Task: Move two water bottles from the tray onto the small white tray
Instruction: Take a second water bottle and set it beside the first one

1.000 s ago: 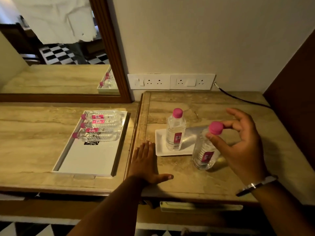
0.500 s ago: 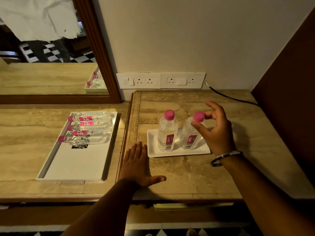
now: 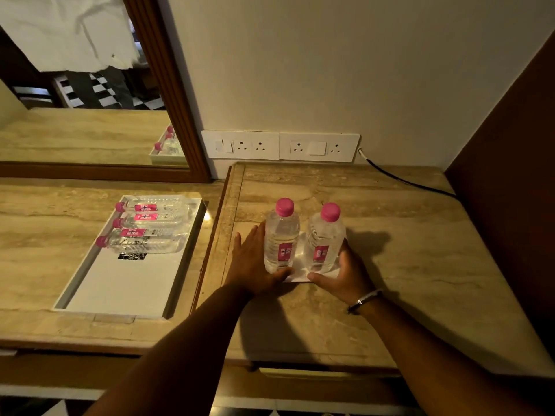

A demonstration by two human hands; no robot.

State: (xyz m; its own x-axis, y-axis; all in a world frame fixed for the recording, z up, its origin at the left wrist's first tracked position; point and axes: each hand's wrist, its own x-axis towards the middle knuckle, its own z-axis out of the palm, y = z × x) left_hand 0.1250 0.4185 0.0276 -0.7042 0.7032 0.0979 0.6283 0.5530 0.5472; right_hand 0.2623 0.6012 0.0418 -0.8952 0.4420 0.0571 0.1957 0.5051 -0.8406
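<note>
Both hands (image 3: 252, 262) newly flanking small white tray (image 3: 295, 277).

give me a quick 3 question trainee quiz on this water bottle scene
1. True or false: both upright bottles, the left upright bottle and the right upright bottle, stand on the small white tray.
2. How many bottles lie in the large tray? A) two B) four C) six
3. What are the left hand and right hand doing?

Key:
1. True.
2. B.
3. Each sits at one side of the small white tray, thumbs on its near edge; neither grips a bottle.
</note>
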